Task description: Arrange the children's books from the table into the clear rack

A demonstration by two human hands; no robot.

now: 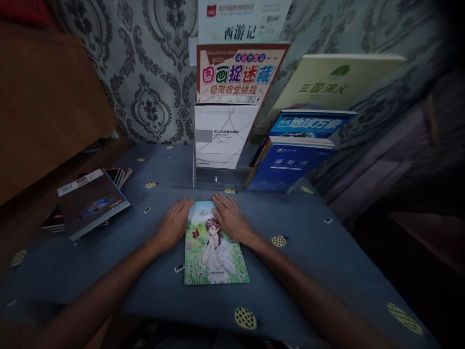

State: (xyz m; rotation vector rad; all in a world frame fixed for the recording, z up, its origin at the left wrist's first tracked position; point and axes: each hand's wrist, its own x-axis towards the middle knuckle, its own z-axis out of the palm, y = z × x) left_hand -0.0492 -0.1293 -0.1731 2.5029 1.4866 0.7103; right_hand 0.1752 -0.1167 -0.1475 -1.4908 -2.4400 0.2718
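Observation:
A thin book [214,257] lies flat on the table, its cover showing a drawn figure in white among green grass and flowers, with a red butterfly. My left hand [176,220] rests at the book's upper left edge, palm down, fingers stretched forward. Over the upper right part of the cover lies my right hand [230,215], its fingers extended and hiding part of the title. Neither hand is wrapped around the book. Just beyond it stands a clear book stand [218,178] with several books upright in it.
The stand's left row holds a white booklet [223,138] and a brown-bordered picture book [241,72]. To the right lean a blue book [290,167] and a pale green book [337,87]. A stack of books [92,201] lies at left on the blue-grey tablecloth [152,295], near a wooden board [51,106].

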